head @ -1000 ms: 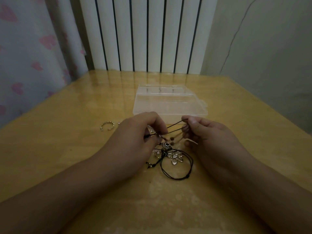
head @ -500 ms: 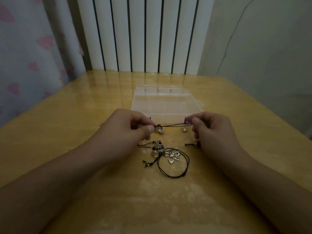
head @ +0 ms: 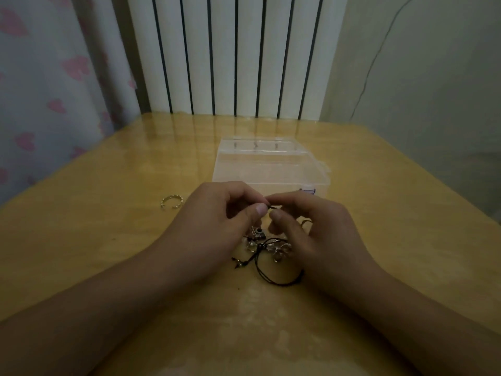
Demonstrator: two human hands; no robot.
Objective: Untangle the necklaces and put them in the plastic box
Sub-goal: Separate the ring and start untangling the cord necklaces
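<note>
Left hand (head: 214, 215): I'm pinching the black cord (head: 272, 207).
Right hand (head: 311, 226): I'm pinching the same cord.
Plastic box (head: 268, 164): sitting just beyond my hands.

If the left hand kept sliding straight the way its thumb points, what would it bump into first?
Probably the right hand: the left hand points at it, fingertips nearly meeting over the black cord.

Both forearms reach in from the near corners and converge at mid-frame. The left hand (head: 214, 215) and right hand (head: 311, 226) meet fingertip to fingertip, fingers (head: 260, 208) curled, thumbs against forefingers in a pinch, knuckles raised.
</note>
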